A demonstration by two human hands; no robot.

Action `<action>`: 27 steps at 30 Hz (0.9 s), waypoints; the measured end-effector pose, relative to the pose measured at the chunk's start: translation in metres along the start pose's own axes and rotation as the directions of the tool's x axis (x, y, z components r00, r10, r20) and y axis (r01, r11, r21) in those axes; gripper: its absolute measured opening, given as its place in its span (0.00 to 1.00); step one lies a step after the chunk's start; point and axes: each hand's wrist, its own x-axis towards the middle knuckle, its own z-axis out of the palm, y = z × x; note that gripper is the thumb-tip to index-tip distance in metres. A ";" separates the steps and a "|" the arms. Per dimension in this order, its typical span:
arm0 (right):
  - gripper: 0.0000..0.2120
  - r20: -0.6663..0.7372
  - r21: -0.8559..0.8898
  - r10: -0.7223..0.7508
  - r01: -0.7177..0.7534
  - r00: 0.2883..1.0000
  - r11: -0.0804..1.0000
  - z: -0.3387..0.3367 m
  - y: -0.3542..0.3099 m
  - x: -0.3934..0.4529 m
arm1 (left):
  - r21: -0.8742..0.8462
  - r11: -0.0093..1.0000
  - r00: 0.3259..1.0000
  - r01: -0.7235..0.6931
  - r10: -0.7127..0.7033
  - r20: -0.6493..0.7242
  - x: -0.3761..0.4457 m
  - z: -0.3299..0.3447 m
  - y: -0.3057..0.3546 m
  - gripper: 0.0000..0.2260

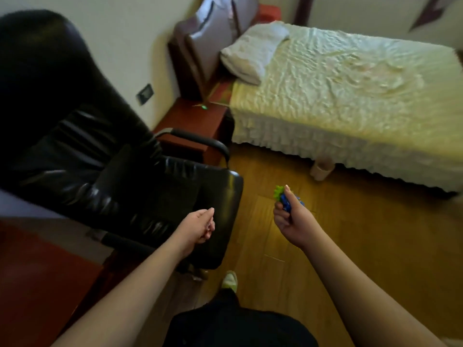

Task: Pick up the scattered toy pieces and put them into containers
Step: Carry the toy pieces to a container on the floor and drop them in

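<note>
Above the wood floor (350,246), the right hand (292,219) grips half-hidden toy pieces (284,200); the left hand (200,226) hangs loosely curled, holding nothing.

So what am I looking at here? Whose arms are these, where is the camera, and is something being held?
There is no machine here. The picture comes from a wide-angle camera worn on a person's head, looking forward and down, so the two bare arms reaching in from the bottom are that person's own.

The right hand grips a few small toy pieces: blue pieces with a green spiky piece sticking out on top. The left hand hangs loosely curled and seems to hold nothing, though blur makes that hard to confirm.

Around them is a bedroom: a black leather office chair on the left, a bed with a cream cover and a pillow, a reddish bedside table, and a wooden floor. No container shows in this picture.
</note>
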 end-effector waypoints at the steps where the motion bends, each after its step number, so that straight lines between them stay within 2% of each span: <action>1: 0.15 -0.018 0.019 -0.020 0.020 1.000 1.000 -0.007 -0.008 0.002 | 0.024 1.000 0.999 -0.006 0.005 0.034 0.012 0.010 0.009 0.19; 9: 0.13 -0.186 0.100 -0.181 0.202 0.966 0.974 -0.044 -0.084 0.021 | -0.095 0.988 0.945 0.119 -0.083 0.316 0.116 0.093 0.090 0.14; 13: 0.12 -0.263 0.121 -0.244 0.283 0.933 0.951 -0.062 -0.115 0.030 | -0.102 0.981 0.896 0.164 -0.105 0.431 0.152 0.128 0.134 0.06; 22: 0.13 -0.381 0.186 -0.304 0.394 0.873 0.900 -0.116 -0.168 0.043 | 0.021 0.994 0.751 0.108 -0.096 0.653 0.206 0.218 0.193 0.14; 27: 0.13 -0.431 0.235 -0.294 0.421 0.853 0.876 -0.157 -0.210 0.054 | 0.135 0.989 0.762 0.057 -0.130 0.634 0.243 0.285 0.214 0.16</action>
